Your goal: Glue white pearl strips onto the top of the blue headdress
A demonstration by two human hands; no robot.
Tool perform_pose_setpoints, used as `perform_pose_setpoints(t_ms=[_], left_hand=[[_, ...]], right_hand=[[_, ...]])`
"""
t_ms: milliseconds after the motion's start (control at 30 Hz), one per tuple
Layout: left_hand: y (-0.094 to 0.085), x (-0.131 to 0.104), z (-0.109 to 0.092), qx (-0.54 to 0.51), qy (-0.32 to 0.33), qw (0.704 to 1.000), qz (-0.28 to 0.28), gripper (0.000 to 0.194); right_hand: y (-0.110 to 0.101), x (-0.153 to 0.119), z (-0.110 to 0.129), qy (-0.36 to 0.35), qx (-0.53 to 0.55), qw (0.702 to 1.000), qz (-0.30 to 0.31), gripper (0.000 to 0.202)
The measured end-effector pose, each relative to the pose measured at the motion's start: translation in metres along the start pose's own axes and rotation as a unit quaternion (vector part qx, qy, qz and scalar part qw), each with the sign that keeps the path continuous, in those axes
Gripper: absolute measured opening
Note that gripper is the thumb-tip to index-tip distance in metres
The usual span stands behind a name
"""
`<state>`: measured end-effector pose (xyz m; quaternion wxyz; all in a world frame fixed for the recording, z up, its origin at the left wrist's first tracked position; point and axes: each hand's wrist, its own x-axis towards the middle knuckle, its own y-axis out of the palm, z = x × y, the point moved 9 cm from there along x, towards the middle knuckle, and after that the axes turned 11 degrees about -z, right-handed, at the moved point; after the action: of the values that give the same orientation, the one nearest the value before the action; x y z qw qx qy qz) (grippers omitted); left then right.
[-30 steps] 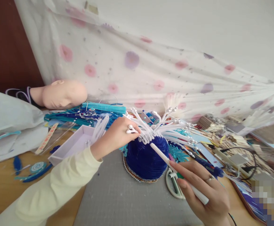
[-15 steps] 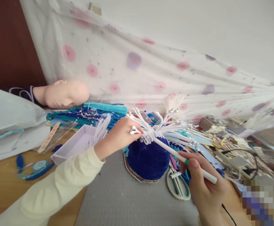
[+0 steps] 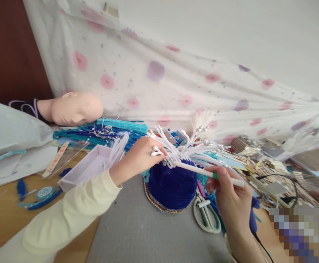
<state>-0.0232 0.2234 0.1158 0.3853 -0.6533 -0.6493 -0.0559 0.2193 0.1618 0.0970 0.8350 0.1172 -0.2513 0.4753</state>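
Note:
A deep-blue rounded headpiece [image 3: 173,188], edged with beads along its lower rim, stands on a grey mat [image 3: 126,223]. White looped cords with bead tips [image 3: 200,150] fan out from its top. My left hand [image 3: 141,157] pinches some of these white cords at the left of the bunch, bead tips poking out above the thumb. In my right hand [image 3: 232,193] is a slim white rod with a green band [image 3: 193,168], held like a pen. Its far end touches the cord loops on top of the headpiece.
Scissors [image 3: 207,217] lie right of the headpiece. Left of it are an open lilac box [image 3: 83,168], blue ornaments [image 3: 45,193] and a mannequin head [image 3: 77,108] on its side. Teal and blue thread bundles [image 3: 123,125] lie behind. Piled sticks and craft supplies [image 3: 274,171] crowd the right.
My right hand has risen slightly and turned, so the white rod lies flatter than before. My left hand keeps its pinch in the same place.

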Motion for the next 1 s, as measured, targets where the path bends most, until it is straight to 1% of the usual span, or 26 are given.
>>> perform_pose_setpoints(t_ms=[167, 233, 300, 433, 567, 700, 800, 1000], left_hand=[[-0.001, 0.000, 0.000, 0.003, -0.010, 1.000, 0.004, 0.012], [-0.001, 0.001, 0.000, 0.007, -0.017, 1.000, 0.006, 0.012], [-0.001, 0.001, 0.001, 0.011, -0.020, 1.000, 0.008, 0.013], [0.000, 0.001, 0.003, 0.005, -0.012, 1.000, 0.011, 0.014], [0.002, 0.002, 0.004, -0.003, 0.000, 1.000, 0.014, 0.013], [0.002, 0.003, 0.004, 0.005, -0.015, 1.000, 0.019, 0.014], [0.001, 0.002, 0.004, -0.001, -0.025, 0.999, 0.021, 0.014], [0.001, 0.002, 0.006, -0.001, -0.025, 1.000, 0.013, 0.014]], right_hand=[[0.018, 0.015, 0.014, -0.026, -0.029, 0.999, 0.010, 0.035], [0.027, 0.022, 0.016, -0.014, -0.027, 0.999, 0.021, 0.036], [0.038, 0.027, 0.016, 0.004, -0.022, 0.999, 0.047, 0.040], [0.052, 0.034, 0.018, 0.013, -0.026, 0.997, 0.074, 0.045], [0.061, 0.039, 0.016, 0.015, -0.028, 0.996, 0.086, 0.048], [0.066, 0.045, 0.014, 0.013, -0.038, 0.994, 0.103, 0.048], [0.069, 0.049, 0.014, 0.008, -0.047, 0.991, 0.123, 0.048], [0.078, 0.051, 0.012, -0.004, -0.063, 0.983, 0.170, 0.050]])
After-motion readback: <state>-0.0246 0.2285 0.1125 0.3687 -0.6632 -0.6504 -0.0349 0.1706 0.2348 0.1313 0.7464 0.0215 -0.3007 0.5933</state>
